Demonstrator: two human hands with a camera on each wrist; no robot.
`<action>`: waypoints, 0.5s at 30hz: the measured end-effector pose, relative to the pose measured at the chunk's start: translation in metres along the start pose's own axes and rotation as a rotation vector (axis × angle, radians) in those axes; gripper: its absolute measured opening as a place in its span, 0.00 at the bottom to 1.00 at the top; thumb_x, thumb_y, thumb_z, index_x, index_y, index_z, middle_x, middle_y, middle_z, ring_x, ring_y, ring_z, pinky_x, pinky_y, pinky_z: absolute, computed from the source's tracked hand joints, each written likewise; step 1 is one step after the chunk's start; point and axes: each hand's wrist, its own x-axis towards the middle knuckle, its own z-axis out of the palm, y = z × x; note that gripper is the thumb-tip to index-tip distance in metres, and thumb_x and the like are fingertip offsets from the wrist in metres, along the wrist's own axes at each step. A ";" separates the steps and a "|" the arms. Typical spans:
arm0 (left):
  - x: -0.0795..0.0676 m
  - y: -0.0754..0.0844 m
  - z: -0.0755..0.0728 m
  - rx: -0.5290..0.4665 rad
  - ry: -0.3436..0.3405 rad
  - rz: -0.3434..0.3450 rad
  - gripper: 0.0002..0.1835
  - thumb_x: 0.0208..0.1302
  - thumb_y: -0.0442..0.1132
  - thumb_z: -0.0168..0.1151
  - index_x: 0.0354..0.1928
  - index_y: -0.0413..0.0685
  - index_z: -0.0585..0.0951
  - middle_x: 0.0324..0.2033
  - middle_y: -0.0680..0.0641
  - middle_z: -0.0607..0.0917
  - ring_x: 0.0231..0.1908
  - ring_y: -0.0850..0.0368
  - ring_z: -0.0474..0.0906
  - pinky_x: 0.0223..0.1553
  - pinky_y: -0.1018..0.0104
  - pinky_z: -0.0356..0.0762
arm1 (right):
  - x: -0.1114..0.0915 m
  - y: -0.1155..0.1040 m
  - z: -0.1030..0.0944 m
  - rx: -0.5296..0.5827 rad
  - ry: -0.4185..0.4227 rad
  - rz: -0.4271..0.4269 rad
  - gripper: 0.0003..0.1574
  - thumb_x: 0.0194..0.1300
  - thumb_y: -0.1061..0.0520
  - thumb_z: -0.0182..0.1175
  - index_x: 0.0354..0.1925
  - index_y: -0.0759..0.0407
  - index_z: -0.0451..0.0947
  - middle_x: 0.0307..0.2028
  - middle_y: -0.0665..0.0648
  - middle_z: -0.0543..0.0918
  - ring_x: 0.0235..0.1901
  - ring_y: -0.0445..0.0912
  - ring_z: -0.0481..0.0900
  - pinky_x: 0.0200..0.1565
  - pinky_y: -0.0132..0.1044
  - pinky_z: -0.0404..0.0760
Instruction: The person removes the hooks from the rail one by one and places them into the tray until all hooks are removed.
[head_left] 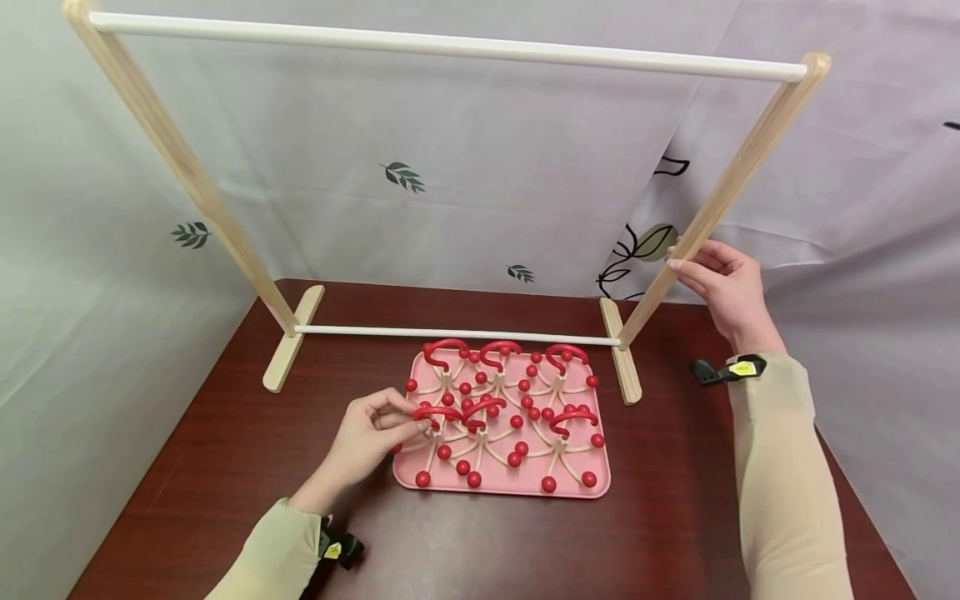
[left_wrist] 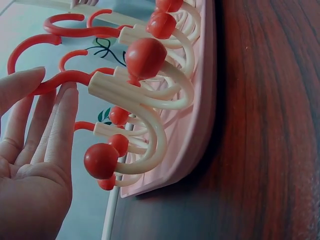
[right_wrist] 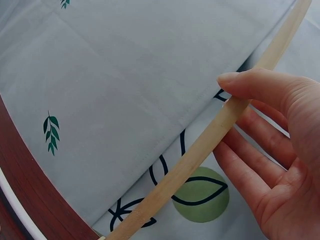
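My left hand (head_left: 367, 440) pinches the red hook (left_wrist: 67, 77) of a multi-arm hanger at the front left of a pink tray (head_left: 513, 482). That hanger has a cream stem (left_wrist: 115, 89) and curved arms tipped with red balls (left_wrist: 101, 161). Several matching hangers (head_left: 561, 446) stand on the tray with their red hooks up. Off to the right, my right hand (head_left: 731, 287) holds the wooden upright (right_wrist: 192, 157) of a rack between thumb and fingers. The thumb lies across the near side of the wood in the right wrist view.
The rack has a white top bar (head_left: 450, 46), a thin white lower bar (head_left: 450, 333) just behind the tray, a left upright (head_left: 180, 158) and wooden feet (head_left: 292, 342). It stands on a dark red-brown table (head_left: 450, 550). Leaf-printed curtains (head_left: 450, 233) hang behind and at both sides.
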 end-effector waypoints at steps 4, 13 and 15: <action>0.000 0.000 0.001 -0.009 0.001 -0.014 0.10 0.62 0.22 0.69 0.42 0.26 0.77 0.39 0.31 0.87 0.41 0.42 0.88 0.41 0.40 0.82 | 0.001 -0.001 0.001 0.005 0.001 -0.003 0.21 0.60 0.77 0.67 0.52 0.69 0.84 0.44 0.62 0.89 0.43 0.47 0.88 0.46 0.35 0.85; 0.000 0.001 0.001 0.101 0.065 -0.043 0.11 0.60 0.25 0.71 0.41 0.29 0.79 0.38 0.34 0.88 0.40 0.52 0.89 0.38 0.53 0.87 | 0.001 -0.002 0.003 0.006 0.002 0.000 0.21 0.60 0.78 0.67 0.51 0.67 0.85 0.44 0.61 0.89 0.43 0.47 0.88 0.46 0.34 0.85; 0.000 0.001 0.000 0.123 0.073 -0.047 0.10 0.60 0.26 0.72 0.40 0.31 0.80 0.38 0.36 0.88 0.39 0.52 0.89 0.35 0.57 0.88 | 0.001 -0.002 0.003 0.006 0.001 -0.002 0.21 0.60 0.78 0.67 0.51 0.67 0.85 0.44 0.61 0.89 0.43 0.47 0.88 0.46 0.34 0.85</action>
